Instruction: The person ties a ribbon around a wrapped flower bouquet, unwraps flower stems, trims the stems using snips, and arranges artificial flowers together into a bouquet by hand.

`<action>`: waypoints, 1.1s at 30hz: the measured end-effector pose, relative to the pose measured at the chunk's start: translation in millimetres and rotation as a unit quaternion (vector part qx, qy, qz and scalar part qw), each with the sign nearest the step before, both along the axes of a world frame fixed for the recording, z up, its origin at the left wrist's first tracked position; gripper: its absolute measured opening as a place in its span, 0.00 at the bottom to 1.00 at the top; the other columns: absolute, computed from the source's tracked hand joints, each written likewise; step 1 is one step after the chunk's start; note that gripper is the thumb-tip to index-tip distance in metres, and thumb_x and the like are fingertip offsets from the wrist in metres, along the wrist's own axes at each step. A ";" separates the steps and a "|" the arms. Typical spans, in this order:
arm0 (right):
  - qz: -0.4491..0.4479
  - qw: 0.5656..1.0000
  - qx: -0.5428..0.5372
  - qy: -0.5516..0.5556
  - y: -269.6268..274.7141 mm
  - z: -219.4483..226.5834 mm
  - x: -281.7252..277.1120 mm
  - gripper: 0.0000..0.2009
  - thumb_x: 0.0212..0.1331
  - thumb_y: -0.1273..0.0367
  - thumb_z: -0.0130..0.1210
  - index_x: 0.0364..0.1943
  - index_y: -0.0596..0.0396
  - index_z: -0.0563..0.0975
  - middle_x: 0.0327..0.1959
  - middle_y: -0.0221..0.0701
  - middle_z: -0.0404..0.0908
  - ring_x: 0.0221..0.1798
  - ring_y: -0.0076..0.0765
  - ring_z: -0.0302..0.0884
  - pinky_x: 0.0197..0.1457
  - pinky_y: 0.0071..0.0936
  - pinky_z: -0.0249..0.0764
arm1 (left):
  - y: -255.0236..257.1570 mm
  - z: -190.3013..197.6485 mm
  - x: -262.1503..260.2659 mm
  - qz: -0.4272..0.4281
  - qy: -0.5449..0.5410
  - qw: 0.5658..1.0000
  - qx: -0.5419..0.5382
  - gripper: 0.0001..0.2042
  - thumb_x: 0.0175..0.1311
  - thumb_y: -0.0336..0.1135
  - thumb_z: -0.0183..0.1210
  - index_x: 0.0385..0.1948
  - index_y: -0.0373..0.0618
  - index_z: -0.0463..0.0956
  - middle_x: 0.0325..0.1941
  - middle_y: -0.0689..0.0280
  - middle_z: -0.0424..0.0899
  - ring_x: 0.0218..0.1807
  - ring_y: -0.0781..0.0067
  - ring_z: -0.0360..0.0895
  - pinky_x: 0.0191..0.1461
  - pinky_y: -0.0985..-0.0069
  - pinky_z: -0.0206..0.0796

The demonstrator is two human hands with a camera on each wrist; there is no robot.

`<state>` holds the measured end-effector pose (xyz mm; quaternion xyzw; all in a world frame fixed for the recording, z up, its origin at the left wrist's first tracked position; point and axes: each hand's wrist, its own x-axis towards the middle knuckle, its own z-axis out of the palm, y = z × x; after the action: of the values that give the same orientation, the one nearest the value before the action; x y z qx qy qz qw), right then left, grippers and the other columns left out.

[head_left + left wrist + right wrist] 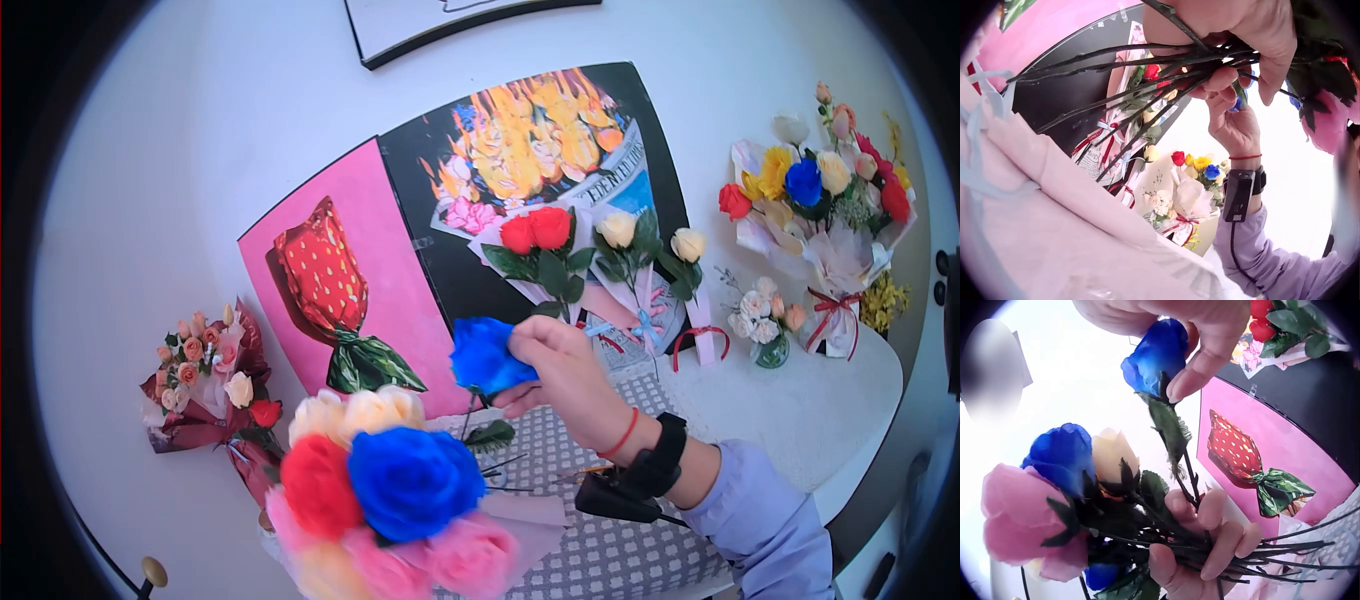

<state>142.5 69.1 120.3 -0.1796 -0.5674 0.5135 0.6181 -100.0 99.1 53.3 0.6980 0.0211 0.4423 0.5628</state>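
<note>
The left fingers [1229, 550] are gripping the thin, dark stems [1288, 553] of a red, pink, cream and blue rose bunch [412, 487]. Beside that bunch, the right fingers [1199, 372] are pinching a round, blue rose [485, 357].

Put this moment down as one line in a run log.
left fingers: grip rose stems | right fingers: pinch single blue rose beside bunched roses | nearby: white-wrapped bouquet, red ribbon

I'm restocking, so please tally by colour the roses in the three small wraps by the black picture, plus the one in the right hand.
Red roses: 2
Cream roses: 2
Blue rose, in the right hand: 1
Total: 5
</note>
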 end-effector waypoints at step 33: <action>0.049 0.989 0.137 0.019 11.5 -11.2 -50.8 0.15 0.64 0.62 0.40 0.25 0.59 0.67 0.17 0.31 0.72 0.14 0.20 0.70 0.14 0.15 0.63 | -15.1 5.7 27.4 0.006 0.001 1.000 0.000 0.16 0.47 0.40 0.63 0.18 0.49 0.61 0.31 0.62 0.68 0.34 0.69 0.66 0.45 0.69 0.58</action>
<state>91.7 80.6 109.1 -0.0561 -0.6288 0.4639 0.6215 -72.6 84.1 58.9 0.6987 0.0261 0.4449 0.5596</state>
